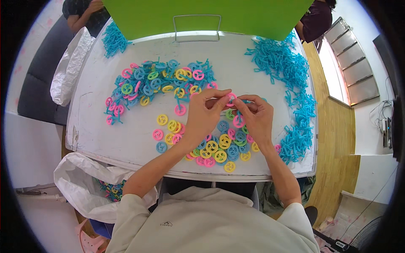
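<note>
A small pink spoked wheel (231,99) is pinched between the thumb and fingers of my left hand (204,116), over the middle of the white table. My right hand (259,120) is closed right beside it, its thumb against the wheel's right side. Bits of blue plastic show at the right fingers, which partly cover what they grip. Just below them is another pink wheel (239,122) with a blue piece at it. Under and between my forearms lies a loose heap of yellow, blue, pink and green wheels (220,156).
Wheels joined with blue pieces (156,80) form a pile at the left. Forked blue plastic pieces (280,63) line the right edge, more (114,40) at far left. A green panel (202,12) stands behind. An open white sack (84,173) sits below left. Two people are across the table.
</note>
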Available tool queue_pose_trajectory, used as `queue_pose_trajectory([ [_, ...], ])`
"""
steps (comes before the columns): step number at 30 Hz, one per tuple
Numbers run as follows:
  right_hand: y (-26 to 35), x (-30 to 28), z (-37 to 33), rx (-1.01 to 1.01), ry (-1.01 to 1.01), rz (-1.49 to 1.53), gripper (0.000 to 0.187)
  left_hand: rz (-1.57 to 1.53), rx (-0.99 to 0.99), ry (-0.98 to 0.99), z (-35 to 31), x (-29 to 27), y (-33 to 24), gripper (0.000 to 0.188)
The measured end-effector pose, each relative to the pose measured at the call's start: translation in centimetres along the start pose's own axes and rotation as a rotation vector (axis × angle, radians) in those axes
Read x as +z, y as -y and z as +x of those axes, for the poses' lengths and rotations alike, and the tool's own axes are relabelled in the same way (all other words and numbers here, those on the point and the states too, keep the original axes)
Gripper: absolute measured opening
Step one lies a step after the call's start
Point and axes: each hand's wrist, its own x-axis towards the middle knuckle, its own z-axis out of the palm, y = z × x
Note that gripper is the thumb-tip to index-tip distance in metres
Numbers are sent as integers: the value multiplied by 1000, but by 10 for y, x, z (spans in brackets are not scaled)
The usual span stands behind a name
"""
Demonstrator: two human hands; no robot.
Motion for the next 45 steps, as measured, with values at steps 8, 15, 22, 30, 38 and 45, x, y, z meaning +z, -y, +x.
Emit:
queue_pose_trajectory([
  [8, -1, 9, -4, 1, -28, -4, 17, 131, 122, -50, 0, -3, 13, 20],
  [15, -4, 17, -8, -193, -163, -136, 15, 59, -3, -22, 2, -4, -3, 19],
  [22, 4, 10, -5, -149, -64, -120, 17, 233, 97, 6, 2, -9, -2, 14],
  [30, -8, -8, 8, -204, 170, -119, 25, 142, 166, 26, 7, -7, 7, 9],
  [38, 6, -83, 38, -232, -431, -621, 38, 498, 411, -364, 33, -59, -12, 14],
  [45, -34, -143, 36, -83, -353, -1071, 40, 947, 692, -737, 55, -103, -19, 15],
])
